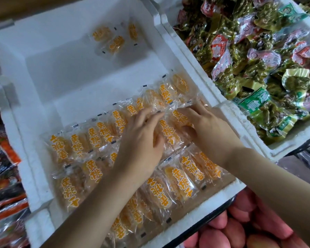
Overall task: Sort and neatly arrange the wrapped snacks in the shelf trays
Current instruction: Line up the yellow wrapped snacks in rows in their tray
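Evidently L hand (141, 140) & R hand (206, 127) each gripped peach packets (166, 133) w/ curled fingers, prob. squaring that row to overlap evenly in foam tray (79, 77).

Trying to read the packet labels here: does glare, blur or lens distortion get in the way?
Head view, centre: soft, even light, with small glints on the wrappers of the orange packets, whose near print is legible. Head view, far end: the three loose packets are blurred. Head view, edges: the rims of the foam tray bow with wide-angle distortion.
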Demonstrator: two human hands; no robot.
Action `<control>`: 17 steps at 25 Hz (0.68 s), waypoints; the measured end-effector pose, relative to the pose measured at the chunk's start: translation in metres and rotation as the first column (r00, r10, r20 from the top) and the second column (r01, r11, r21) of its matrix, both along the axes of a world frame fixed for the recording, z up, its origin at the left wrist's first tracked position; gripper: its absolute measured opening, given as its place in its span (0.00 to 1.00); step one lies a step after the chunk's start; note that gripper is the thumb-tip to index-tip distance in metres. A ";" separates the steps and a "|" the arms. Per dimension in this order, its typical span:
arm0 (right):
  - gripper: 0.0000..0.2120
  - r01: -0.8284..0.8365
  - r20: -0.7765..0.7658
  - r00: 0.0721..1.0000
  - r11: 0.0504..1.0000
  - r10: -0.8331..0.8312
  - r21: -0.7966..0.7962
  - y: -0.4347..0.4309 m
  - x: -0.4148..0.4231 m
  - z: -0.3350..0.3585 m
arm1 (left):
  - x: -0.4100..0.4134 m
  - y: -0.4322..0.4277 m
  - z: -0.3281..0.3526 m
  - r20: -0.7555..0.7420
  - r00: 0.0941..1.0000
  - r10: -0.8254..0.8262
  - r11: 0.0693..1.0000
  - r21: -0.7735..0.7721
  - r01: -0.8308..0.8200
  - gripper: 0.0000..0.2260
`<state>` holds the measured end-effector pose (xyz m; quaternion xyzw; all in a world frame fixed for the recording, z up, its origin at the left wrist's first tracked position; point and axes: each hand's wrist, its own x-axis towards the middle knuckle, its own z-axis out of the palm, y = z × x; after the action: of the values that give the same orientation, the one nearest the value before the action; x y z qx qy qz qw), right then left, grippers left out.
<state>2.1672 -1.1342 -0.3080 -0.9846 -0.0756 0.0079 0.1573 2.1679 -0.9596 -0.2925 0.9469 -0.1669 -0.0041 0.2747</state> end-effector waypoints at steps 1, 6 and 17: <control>0.20 0.000 0.029 1.000 0.999 0.001 -0.039 0.000 0.000 -0.001 | -0.001 0.000 -0.003 0.012 0.999 -0.051 0.998 0.045 0.050 0.23; 0.10 -0.015 0.238 0.971 0.998 0.029 -0.062 -0.005 0.002 -0.004 | 0.000 0.002 -0.012 0.071 0.986 -0.150 0.978 0.156 0.138 0.21; 0.24 -0.087 0.174 0.982 0.994 0.075 0.064 0.057 0.178 0.009 | 0.155 0.056 0.002 0.152 0.983 0.106 0.970 0.204 -0.136 0.17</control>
<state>2.3456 -1.0775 -0.2988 -0.9715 -0.1290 -0.0734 0.1850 2.3226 -0.9039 -0.2910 0.9773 -0.1263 0.0613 0.1589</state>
